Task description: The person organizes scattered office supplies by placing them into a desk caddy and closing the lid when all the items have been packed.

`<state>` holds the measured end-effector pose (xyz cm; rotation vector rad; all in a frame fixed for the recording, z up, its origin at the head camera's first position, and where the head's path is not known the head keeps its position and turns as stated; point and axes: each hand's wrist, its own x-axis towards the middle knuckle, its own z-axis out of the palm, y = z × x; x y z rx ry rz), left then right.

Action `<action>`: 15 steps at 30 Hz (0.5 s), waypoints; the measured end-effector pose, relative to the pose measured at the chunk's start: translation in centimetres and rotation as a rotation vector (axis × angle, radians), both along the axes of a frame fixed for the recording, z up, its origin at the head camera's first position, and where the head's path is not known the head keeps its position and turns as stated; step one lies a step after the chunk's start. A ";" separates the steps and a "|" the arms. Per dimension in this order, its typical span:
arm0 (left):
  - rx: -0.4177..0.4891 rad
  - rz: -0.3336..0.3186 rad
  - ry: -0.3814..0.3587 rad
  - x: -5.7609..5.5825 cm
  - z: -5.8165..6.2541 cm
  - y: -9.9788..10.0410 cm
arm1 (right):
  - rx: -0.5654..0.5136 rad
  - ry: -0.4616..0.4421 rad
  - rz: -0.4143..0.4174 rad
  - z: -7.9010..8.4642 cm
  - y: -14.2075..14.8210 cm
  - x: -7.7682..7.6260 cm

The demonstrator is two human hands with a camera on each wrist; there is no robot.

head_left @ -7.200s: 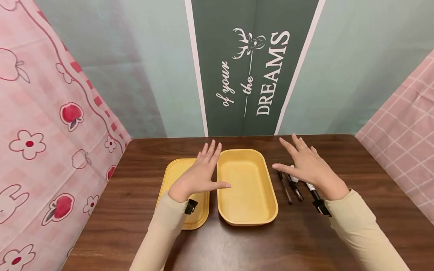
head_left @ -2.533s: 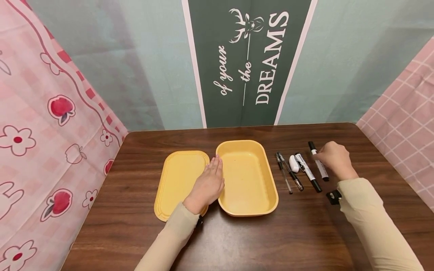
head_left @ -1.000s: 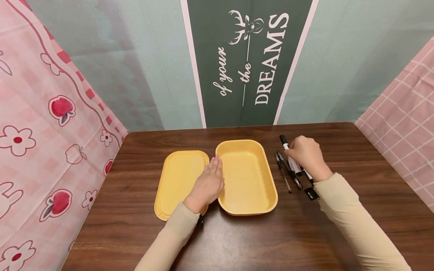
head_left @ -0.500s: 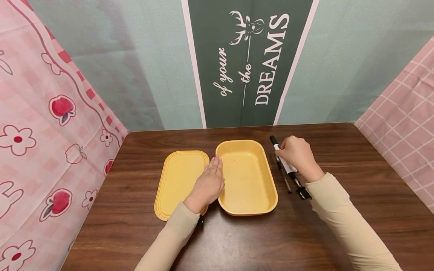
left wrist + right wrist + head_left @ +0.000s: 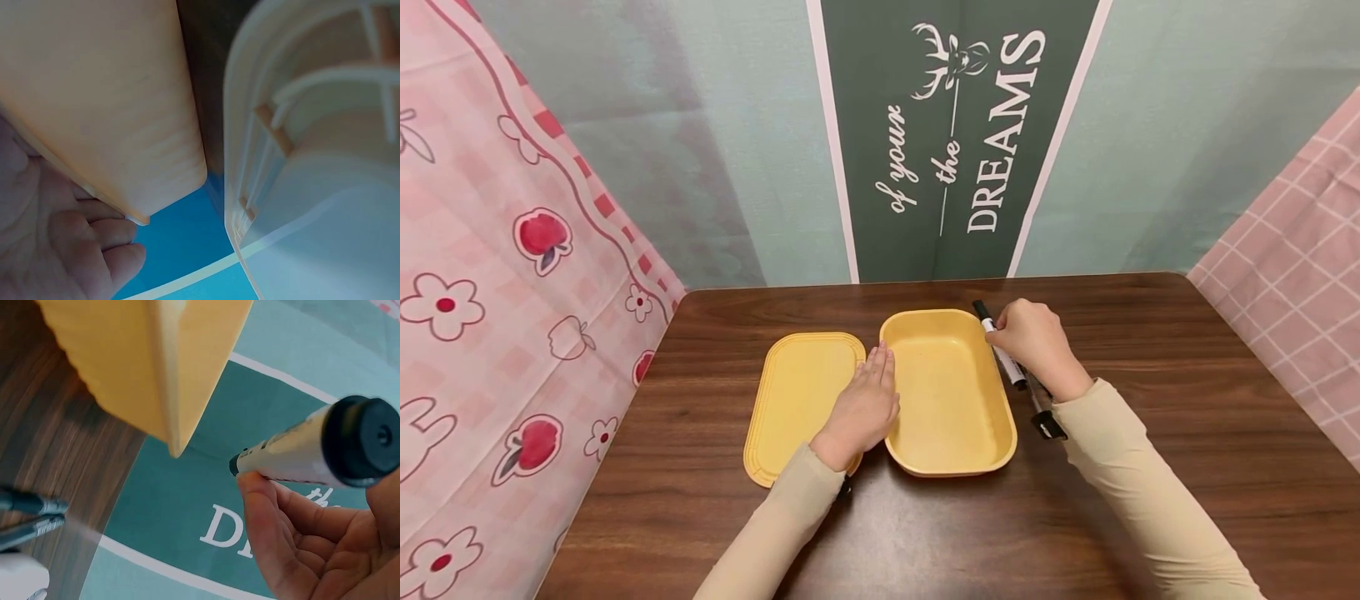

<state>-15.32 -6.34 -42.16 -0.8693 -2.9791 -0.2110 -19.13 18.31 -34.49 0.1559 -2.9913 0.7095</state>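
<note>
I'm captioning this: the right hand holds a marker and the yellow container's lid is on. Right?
No: the lid is off, lying on the table left of the yellow container, as the head view shows. The right hand holds a marker.

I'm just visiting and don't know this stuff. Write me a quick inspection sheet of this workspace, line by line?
Surface: dark wood-grain table, with glare in the foreground.
Job's things: open yellow box; yellow lid flat at its left; black-and-white marker.
Clutter: two dark pens and a white object, partly cut off in the right wrist view.
Hands: left hand rests along the box's left rim; right hand pinches the marker.
Cables: nothing seen.
Surroundings: green backdrop reading "DREAMS"; pink cloths on both sides.
</note>
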 end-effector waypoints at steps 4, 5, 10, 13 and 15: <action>-0.013 0.002 -0.010 0.0 0.1 0.1 | -0.002 -0.016 0.003 -0.1 -0.8 -0.1; -0.018 0.002 -0.011 0.0 0.2 0.1 | -0.002 -0.019 0.005 -0.1 -1.0 -0.1; -0.026 0.010 -0.014 -0.1 0.2 0.1 | -0.006 -0.030 0.018 -0.2 -2.1 -0.4; -0.024 0.012 -0.011 -0.1 0.2 0.2 | 0.002 -0.027 0.028 -0.2 -2.9 -0.5; -0.025 0.012 -0.010 -0.1 0.2 0.2 | 0.009 -0.031 0.039 -0.3 -3.4 -0.7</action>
